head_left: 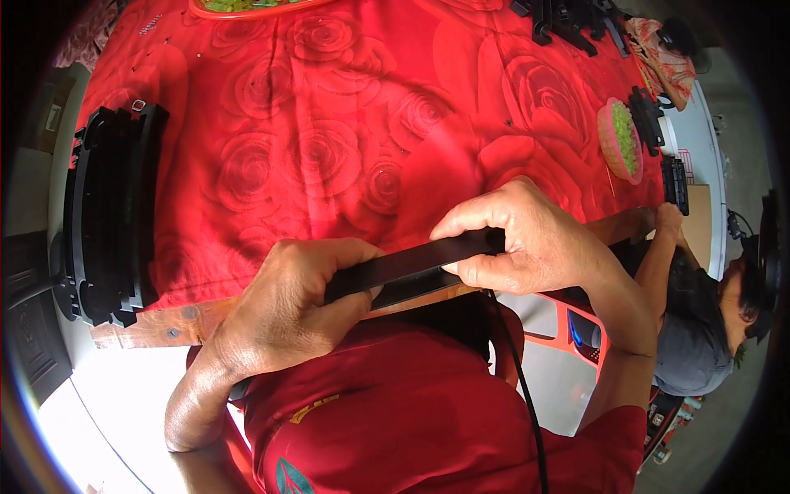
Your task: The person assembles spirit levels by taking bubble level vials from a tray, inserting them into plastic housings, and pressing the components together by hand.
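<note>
Between my two hands I hold a long, flat black strip-shaped part [403, 265], just above the near edge of the table. My left hand [292, 300] is closed on its left end, thumb below and fingers above. At the other end, my right hand [527, 239] pinches it between thumb and fingers. The strip tilts slightly, its right end farther from me. What exact kind of part it is cannot be told. Its underside is mostly hidden.
A red rose-patterned cloth [329, 156] covers the table. Long black parts [115, 214] are stacked at the left edge, more black pieces [568, 25] at the far right. A pink basket [619, 142] holds small green pieces. A co-worker [699, 321] sits at right. A black cable [522, 379] hangs before me.
</note>
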`<state>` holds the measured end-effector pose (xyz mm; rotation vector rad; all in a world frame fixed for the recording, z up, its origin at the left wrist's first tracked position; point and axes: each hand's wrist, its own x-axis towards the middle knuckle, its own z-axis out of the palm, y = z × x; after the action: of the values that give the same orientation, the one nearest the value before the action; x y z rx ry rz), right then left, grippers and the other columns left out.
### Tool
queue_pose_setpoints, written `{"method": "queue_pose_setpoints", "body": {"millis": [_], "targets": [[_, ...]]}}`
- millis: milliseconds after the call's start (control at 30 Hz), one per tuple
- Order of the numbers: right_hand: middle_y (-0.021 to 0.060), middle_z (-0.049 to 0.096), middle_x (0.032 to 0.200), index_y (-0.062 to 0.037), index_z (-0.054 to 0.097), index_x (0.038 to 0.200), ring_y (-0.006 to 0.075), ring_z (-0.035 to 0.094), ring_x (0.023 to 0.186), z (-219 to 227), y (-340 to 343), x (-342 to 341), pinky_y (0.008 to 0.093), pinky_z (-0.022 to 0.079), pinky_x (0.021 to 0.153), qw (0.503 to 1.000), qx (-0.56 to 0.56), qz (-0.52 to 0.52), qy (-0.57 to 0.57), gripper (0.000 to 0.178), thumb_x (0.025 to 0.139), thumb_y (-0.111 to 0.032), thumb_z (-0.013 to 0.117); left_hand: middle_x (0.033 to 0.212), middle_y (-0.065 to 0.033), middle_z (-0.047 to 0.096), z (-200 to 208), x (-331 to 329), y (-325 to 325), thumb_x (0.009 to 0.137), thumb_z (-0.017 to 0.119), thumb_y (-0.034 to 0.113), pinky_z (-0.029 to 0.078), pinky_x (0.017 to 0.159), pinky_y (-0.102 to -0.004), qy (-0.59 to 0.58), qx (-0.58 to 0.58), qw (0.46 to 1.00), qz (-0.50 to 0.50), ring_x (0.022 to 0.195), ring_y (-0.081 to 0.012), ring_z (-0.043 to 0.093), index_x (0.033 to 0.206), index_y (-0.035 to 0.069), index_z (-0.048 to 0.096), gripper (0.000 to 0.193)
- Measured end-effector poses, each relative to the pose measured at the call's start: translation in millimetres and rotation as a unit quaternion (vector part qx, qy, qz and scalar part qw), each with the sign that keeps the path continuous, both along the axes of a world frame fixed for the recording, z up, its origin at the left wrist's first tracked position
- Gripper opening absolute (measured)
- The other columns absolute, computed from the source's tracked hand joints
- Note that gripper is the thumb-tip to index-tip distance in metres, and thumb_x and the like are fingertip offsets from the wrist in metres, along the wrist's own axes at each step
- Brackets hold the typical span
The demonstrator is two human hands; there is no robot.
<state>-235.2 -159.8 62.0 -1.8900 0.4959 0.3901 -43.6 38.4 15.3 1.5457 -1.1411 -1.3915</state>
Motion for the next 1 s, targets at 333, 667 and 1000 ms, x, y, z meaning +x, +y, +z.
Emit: {"method": "queue_pose_setpoints", "body": {"millis": [333,667,1000], "targets": [[0.0107,0.071,0.072,0.0004,0.077,0.099,0.0161,0.069,0.063,-6,1,-3,0.0329,0.052,0.059,0.998,-0.037,0.009,-0.039,0.016,0.086,-0.008,0.076,0.078,-0.0034,0.068,-1,-2,-1,0.087,0.065,-0.004,0.051,0.068,-0.0265,-0.013,-0.011,1.000,0.004,0.077,-0.0062,0.063,0.113,-0.004,0.075,0.027],[0.0111,0.070,0.070,0.0012,0.076,0.099,0.0176,0.067,0.059,-15,-2,-2,0.0340,0.050,0.056,0.994,-0.084,0.008,-0.071,0.017,0.086,-0.010,0.076,0.077,-0.0026,0.068,-4,-6,1,0.088,0.067,-0.004,0.050,0.066,-0.0254,-0.042,-0.040,0.997,0.044,0.076,-0.0044,0.061,0.111,-0.003,0.075,0.024],[0.0122,0.071,0.074,0.0015,0.076,0.103,0.0201,0.068,0.062,-15,-3,5,0.0341,0.053,0.061,0.996,-0.051,0.062,-0.039,0.022,0.084,-0.010,0.074,0.079,0.0031,0.064,1,1,2,0.089,0.070,-0.003,0.047,0.066,-0.0244,-0.024,0.015,0.999,0.037,0.076,-0.0031,0.056,0.110,-0.003,0.076,0.022]]}}
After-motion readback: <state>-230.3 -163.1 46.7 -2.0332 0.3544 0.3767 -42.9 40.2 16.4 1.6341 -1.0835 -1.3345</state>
